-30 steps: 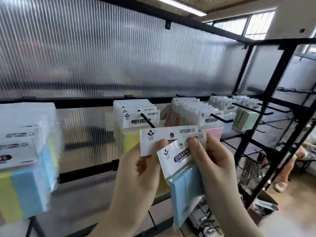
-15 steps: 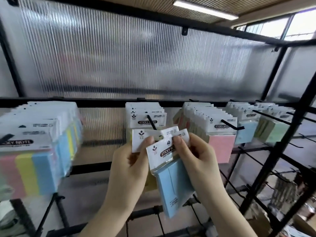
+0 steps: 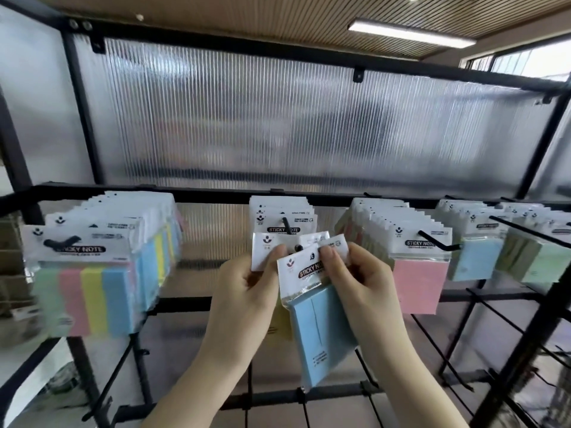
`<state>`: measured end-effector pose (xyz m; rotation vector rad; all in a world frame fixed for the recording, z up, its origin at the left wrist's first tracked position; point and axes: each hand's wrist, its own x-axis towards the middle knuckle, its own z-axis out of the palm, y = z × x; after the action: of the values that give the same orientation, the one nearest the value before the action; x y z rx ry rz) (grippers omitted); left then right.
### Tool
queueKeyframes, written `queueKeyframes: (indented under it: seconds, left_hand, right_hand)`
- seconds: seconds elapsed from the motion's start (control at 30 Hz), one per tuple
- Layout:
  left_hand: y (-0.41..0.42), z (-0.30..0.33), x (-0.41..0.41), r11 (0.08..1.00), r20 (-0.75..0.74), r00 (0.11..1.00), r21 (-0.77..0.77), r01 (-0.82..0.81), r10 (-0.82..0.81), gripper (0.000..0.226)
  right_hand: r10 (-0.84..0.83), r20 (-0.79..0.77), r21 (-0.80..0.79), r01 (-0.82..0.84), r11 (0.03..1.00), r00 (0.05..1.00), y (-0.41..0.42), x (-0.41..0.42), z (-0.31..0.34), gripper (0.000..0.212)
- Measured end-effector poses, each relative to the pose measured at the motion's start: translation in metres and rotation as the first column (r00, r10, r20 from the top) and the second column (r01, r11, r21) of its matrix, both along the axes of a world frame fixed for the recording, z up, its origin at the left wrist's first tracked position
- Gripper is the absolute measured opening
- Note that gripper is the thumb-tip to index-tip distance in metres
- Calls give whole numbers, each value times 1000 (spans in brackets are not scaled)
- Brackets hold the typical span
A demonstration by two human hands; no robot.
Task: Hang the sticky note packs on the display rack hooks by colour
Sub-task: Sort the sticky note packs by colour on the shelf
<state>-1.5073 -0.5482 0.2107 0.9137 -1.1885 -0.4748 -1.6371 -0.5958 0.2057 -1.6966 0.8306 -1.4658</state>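
Your left hand [image 3: 244, 291] now brings its pinched yellow pack [image 3: 282, 319] up to the yellow hook [image 3: 289, 225], almost hung, while your right hand [image 3: 355, 282] pinches the blue pack [image 3: 321, 332].

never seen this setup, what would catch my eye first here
Front and centre, the left hand and right hand pinch two packs by their white headers, a blue pack tilted in front. Far left hangs a thick row of multicolour striped packs; to the right, pink packs.

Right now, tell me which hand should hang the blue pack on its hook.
Right hand: it pinches the blue pack, and the blue row's hook lies on its side. The left hand holds another pack.
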Motion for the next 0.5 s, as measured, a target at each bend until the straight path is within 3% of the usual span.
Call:
queueKeyframes:
  seconds: [0.1, 0.17, 0.23, 0.33, 0.5]
  left_hand:
    - [-4, -2, 0, 998, 5, 1000, 50, -25, 25, 25]
    - [-10, -4, 1, 995, 20, 997, 62, -81, 80, 17]
    - [-19, -7, 4, 984, 52, 984, 47, -173, 170, 29]
    - [-35, -16, 12, 941, 112, 935, 6, -339, 336, 49]
    - [-57, -26, 24, 869, 202, 848, -31, -494, 490, 43]
  right_hand:
    - [-4, -39, 3, 4, 1000, 999, -7, 2, -3, 48]
    - [-42, -45, -25, 41, 999, 998, -11, 4, -5, 31]
    - [-99, -21, -19, 99, 995, 995, -15, 7, -6, 13]
    - [-166, 22, -9, 166, 986, 986, -24, 9, -9, 26]
    - [-163, 12, 42, 162, 986, 987, -36, 14, -16, 22]
